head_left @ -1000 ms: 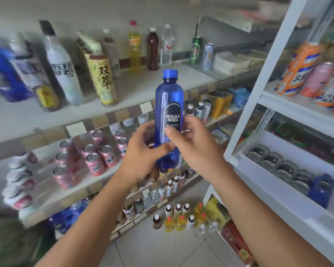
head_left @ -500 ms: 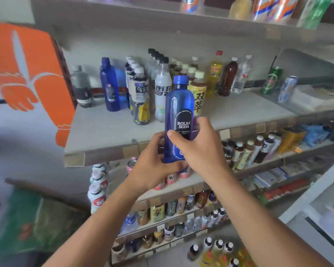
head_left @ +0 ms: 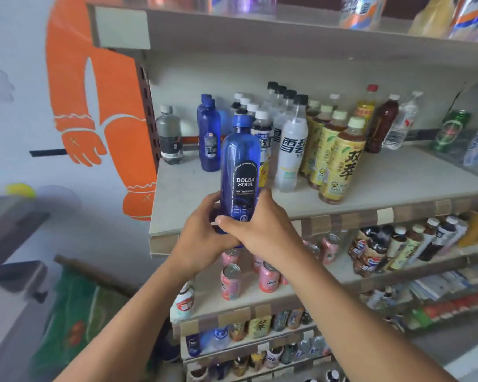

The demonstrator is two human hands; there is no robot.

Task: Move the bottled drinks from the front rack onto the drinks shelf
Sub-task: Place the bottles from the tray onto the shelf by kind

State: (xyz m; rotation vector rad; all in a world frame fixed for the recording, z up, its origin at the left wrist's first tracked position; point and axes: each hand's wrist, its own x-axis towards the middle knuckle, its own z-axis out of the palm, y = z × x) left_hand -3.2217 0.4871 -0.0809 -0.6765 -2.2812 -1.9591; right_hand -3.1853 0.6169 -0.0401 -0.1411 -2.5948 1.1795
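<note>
Bottle: blue soda bottle [head_left: 240, 166] upright, held before the drinks shelf [head_left: 370, 186] edge.
Grip: left hand [head_left: 202, 244] and right hand [head_left: 262, 230] wrapped around its base.
Hidden: bottle bottom, behind fingers.

The soda bottle [head_left: 240, 166] is deep blue with a black label lettered white. Tea bottles [head_left: 340, 164] are yellow with cream caps. Cans [head_left: 230, 282] below are pink. The wall figure [head_left: 100, 106] is orange.

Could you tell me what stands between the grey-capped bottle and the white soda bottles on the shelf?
In the head view, blue bottles stand between the grey-capped bottle and the white soda bottles.
</note>
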